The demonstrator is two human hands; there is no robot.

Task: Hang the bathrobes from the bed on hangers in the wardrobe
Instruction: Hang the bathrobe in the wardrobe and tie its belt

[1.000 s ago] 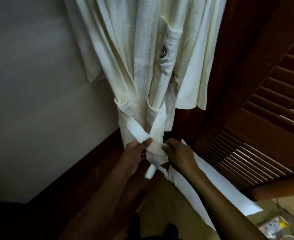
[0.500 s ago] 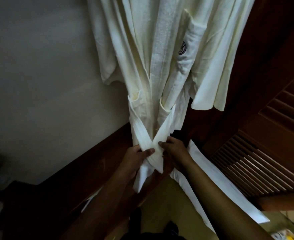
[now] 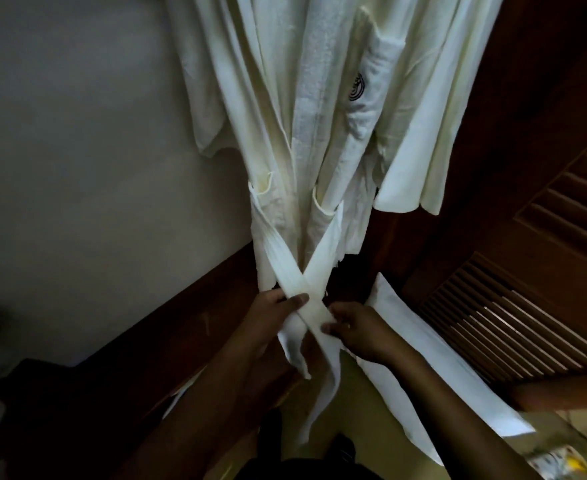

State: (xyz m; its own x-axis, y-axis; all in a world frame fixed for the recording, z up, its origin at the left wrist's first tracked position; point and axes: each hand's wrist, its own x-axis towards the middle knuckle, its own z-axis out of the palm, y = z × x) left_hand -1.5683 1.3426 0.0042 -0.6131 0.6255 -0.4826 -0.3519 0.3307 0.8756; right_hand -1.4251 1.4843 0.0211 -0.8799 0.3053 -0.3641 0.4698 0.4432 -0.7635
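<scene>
Head view: a cream bathrobe (image 3: pixel 319 116) hangs above both hands, left of the louvred wardrobe door (image 3: pixel 527 306), so hanging this one looks done, though the hanger is out of frame. The belt (image 3: pixel 314 271) crosses itself right at the fingers (image 3: pixel 330 329). The left hand (image 3: pixel 267 320) pinches one end under its thumb and the right hand (image 3: pixel 357 330) pinches the other. Tying remains, and whether more robes wait on the bed cannot be told.

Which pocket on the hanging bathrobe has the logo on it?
The chest pocket, high on the bathrobe; it bears a dark round logo. The two hip pockets below are plain.
</scene>
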